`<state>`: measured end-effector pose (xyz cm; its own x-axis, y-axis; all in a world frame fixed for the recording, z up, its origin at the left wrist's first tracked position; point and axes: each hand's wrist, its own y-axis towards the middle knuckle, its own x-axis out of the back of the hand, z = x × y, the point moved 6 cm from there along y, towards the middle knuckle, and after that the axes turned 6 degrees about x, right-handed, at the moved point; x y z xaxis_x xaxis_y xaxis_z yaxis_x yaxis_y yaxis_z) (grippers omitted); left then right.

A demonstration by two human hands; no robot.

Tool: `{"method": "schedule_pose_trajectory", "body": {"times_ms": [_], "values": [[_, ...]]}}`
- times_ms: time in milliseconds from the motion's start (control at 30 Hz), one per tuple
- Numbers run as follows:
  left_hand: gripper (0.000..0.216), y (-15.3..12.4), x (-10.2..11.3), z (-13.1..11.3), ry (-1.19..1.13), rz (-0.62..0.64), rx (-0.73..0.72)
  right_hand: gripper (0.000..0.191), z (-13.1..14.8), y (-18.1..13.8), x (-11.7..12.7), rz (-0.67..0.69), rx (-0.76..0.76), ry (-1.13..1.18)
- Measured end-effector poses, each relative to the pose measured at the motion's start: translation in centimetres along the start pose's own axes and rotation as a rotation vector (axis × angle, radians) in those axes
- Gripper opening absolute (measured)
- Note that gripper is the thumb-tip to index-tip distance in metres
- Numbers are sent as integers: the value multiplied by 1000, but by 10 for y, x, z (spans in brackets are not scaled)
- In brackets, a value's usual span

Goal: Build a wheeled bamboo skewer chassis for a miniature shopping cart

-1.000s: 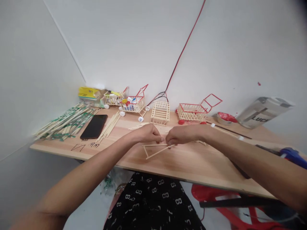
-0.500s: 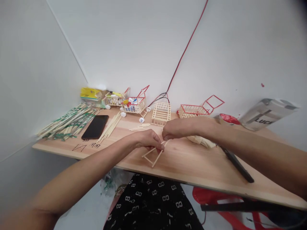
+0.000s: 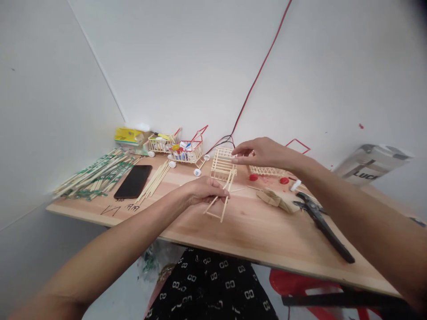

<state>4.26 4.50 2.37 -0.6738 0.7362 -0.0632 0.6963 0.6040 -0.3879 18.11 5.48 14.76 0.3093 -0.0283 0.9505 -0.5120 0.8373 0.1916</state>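
My left hand [image 3: 203, 190] pinches a small frame of thin wooden sticks [image 3: 220, 201], tilted above the wooden table [image 3: 253, 229]. My right hand [image 3: 263, 153] reaches toward the back, its fingertips touching the top edge of an unpainted stick basket [image 3: 223, 163] near the wall. Its fingers are partly curled; nothing shows inside them.
A black phone [image 3: 133, 181] and a heap of wrapped chopsticks [image 3: 96, 173] lie at the left, with bare sticks [image 3: 155, 180] beside them. Two filled stick carts [image 3: 176, 146] stand at the back. A red-rimmed basket [image 3: 270, 170], red caps, crumpled paper [image 3: 276, 198] and black pliers [image 3: 322, 224] lie at the right.
My right hand let go of the stick frame and moved up and back to the unpainted basket. My left hand turned the frame and keeps hold of it.
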Motion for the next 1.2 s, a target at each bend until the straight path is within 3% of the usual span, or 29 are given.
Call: {"method": "schedule_pose_trajectory", "body": {"times_ms": [133,233,367,767,1200], "values": [[24,6,7,-16,-66,-96,-80,43,-26,-12,-17,-118,-161,263],[24,14,10,-25,-98,-143,-110,38,-30,-10,-32,-215,-163,426],[21,25,14,-35,-93,-191,-137,33,-29,3,-36,-296,-133,479],[25,48,40,-54,5,-277,-161,31,-50,39,-37,-297,-77,384],[21,81,69,-81,202,-327,-121,33,-73,70,-32,-283,-1,478]]}}
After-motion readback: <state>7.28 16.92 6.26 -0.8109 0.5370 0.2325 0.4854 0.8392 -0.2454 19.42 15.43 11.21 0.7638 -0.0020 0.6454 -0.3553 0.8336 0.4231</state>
